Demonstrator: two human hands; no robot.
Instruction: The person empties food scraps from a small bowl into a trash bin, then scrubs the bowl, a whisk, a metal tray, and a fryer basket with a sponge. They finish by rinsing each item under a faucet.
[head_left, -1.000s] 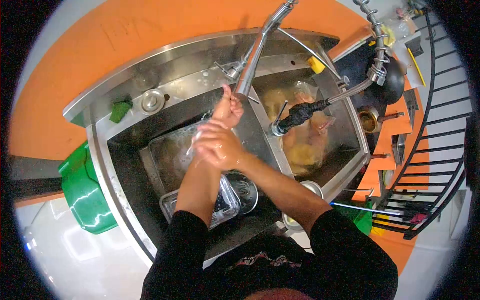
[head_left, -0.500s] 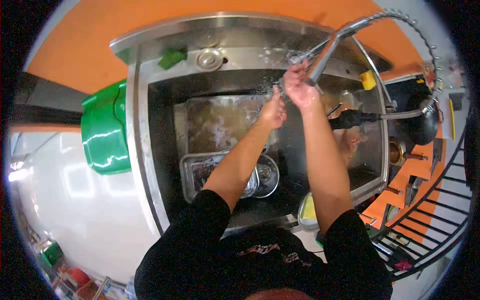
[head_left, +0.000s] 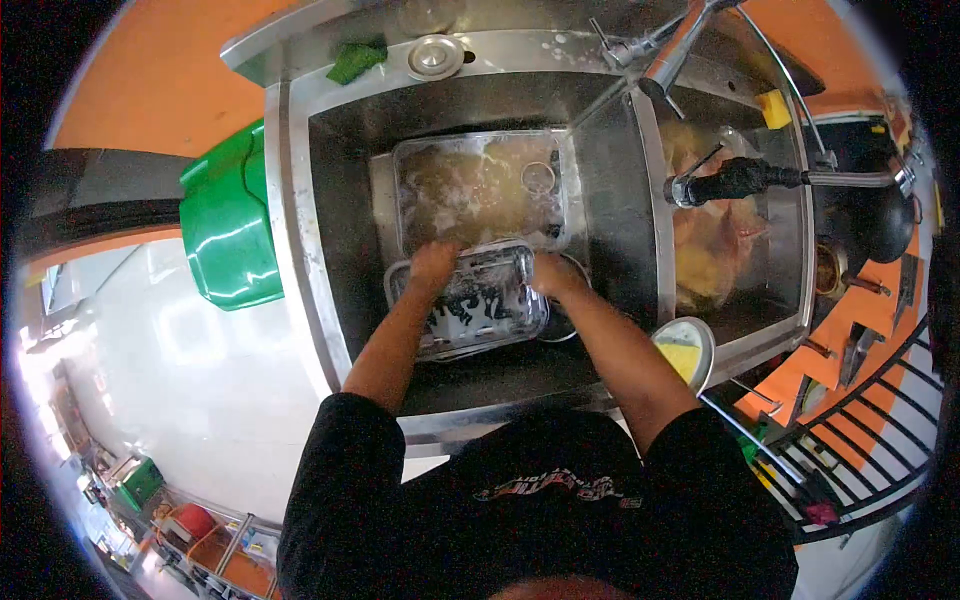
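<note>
In the left basin, a shiny rectangular tray (head_left: 478, 305) with foamy suds sits low, slightly tilted. My left hand (head_left: 436, 268) is closed on its far left rim, fingers partly hidden. My right hand (head_left: 552, 274) is closed on its right rim. Another tray edge seems to show beneath it. Beyond lies a larger tray (head_left: 405, 205) full of murky, foamy water, with a small round ring-shaped thing (head_left: 538, 178) in it. A round bowl (head_left: 570, 325) is partly hidden behind my right hand.
The right basin (head_left: 740, 310) holds water with pale and reddish pieces. A spray nozzle (head_left: 735, 182) and a faucet (head_left: 672, 65) overhang it. A bowl with something yellow (head_left: 682, 358), a green scouring pad (head_left: 356, 62), a drain strainer (head_left: 436, 57) and a yellow sponge (head_left: 774, 110) sit around the rim.
Both hands have moved from the faucet at the back down toward me and taken hold of the suds-covered tray. The view has shifted, and the running water is no longer visible.
</note>
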